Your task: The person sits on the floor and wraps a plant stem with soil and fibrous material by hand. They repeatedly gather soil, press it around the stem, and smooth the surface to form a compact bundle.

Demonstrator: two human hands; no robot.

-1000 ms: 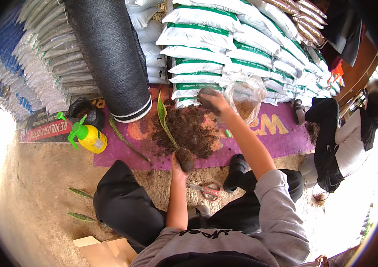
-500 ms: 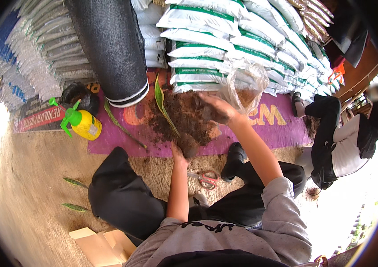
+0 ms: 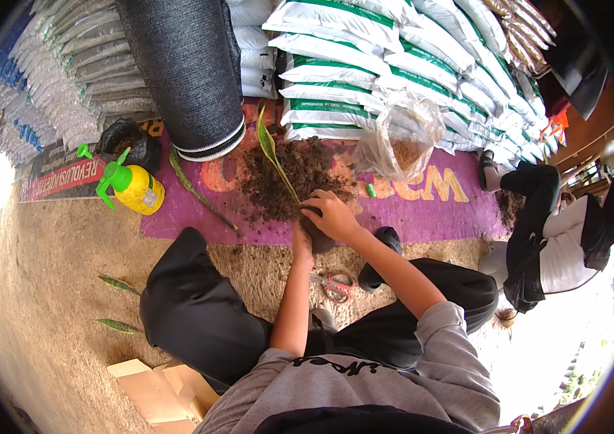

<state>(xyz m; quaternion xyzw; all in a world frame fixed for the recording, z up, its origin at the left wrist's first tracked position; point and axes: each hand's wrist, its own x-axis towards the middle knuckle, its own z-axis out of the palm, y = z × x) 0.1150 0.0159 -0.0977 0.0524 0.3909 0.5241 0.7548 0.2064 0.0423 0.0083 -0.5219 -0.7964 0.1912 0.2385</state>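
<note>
Far left: yellow spray bottle (image 3: pixel 135 189) with a green head, standing on the purple mat (image 3: pixel 422 210), well apart from the work.
Left of centre: a loose long leaf (image 3: pixel 191 186) lies on the mat; two more green leaves lie on the floor further left.
Centre: soil heap (image 3: pixel 289 173) spread on the mat, a tall leaf cutting (image 3: pixel 269 145) rising from its near edge.
Left hand (image 3: pixel 302 242): reaching up beside a small dark pot (image 3: pixel 315 233), fingers against its side; grip largely hidden, so I cannot tell whether it is closed.
Right hand (image 3: pixel 332 215): curled over the top of the pot at the base of the cutting, fingers bent down onto the soil.
Right of centre: clear plastic bag (image 3: pixel 401 141) of pale material, standing open near the heap; red-handled scissors (image 3: pixel 336 286) on the floor by the knee.
Step in hand: judged to be firming soil round the cutting in the pot.
Next move calls for: keeping the cutting upright while more soil is drawn from the heap just beside.
</note>
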